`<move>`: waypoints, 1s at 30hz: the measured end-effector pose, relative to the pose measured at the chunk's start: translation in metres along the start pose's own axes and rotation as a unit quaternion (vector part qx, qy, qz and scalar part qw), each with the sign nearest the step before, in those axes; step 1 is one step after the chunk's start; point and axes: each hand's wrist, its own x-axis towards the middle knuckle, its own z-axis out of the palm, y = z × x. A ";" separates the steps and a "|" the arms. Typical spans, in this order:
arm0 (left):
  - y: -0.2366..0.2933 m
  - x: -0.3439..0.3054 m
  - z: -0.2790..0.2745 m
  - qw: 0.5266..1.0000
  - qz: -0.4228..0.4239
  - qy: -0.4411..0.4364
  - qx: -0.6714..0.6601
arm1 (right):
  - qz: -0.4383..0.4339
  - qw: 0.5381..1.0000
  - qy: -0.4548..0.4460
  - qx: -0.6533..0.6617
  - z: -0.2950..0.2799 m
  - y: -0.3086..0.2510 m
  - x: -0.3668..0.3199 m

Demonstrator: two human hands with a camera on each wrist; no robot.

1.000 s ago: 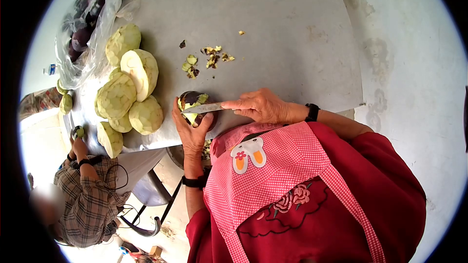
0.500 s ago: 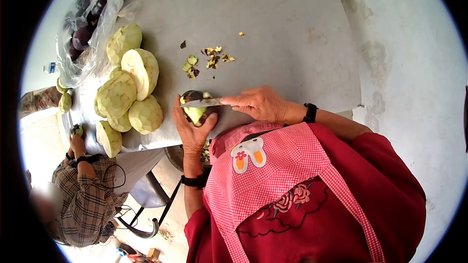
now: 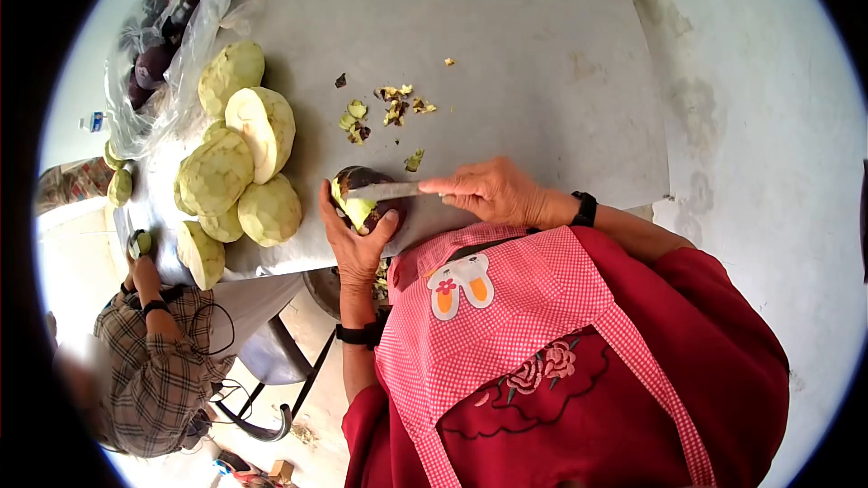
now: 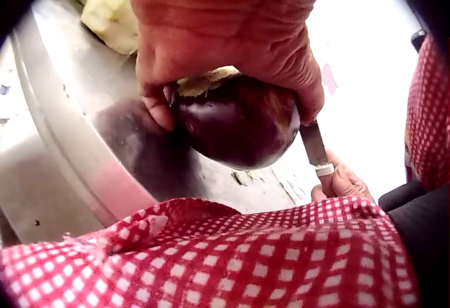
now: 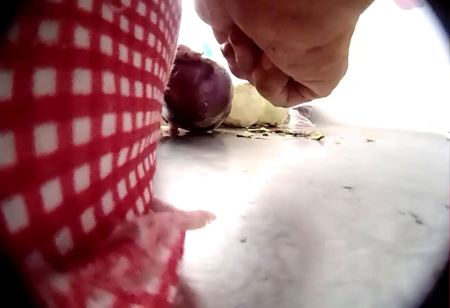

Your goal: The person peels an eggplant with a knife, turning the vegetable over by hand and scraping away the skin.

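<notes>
My left hand grips a round dark purple eggplant near the table's front edge, thumb on one side and fingers on the other. Part of its skin is gone, and pale green flesh shows in the head view. A knife is held by the handle in my right hand, its blade lying over the peeled patch. From the right wrist, the curled fingers of that hand hide the knife, with the eggplant's purple side beyond them. A fresh strip of peel lies just behind the eggplant.
Several peeled eggplants are heaped on the metal table at left. Behind them, a clear plastic bag holds unpeeled ones. Peel scraps lie mid-table. Another person in a plaid shirt works at the left end.
The knife has moved back and slightly right over the eggplant. A strip of peel now lies on the table behind it. My left hand stays in place, and the bare green patch looks larger.
</notes>
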 end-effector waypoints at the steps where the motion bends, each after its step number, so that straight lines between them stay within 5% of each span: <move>1: 0.001 0.001 -0.001 1.000 -0.016 -0.016 -0.014 | -0.005 0.999 -0.024 -0.026 0.000 -0.002 0.000; 12: -0.006 0.003 -0.004 0.995 -0.044 -0.033 -0.088 | -0.019 0.996 -0.056 -0.060 0.013 0.007 0.008; 21: -0.008 0.005 -0.005 0.997 -0.034 -0.021 -0.060 | 0.005 0.990 0.076 -0.118 0.010 0.049 -0.002; 23: -0.004 0.003 -0.004 0.994 -0.050 -0.024 -0.091 | 0.128 0.990 0.029 -0.045 -0.011 0.028 0.001; 30: -0.005 0.004 -0.005 0.988 -0.063 -0.030 -0.135 | 0.142 0.985 -0.093 -0.015 -0.047 0.028 -0.016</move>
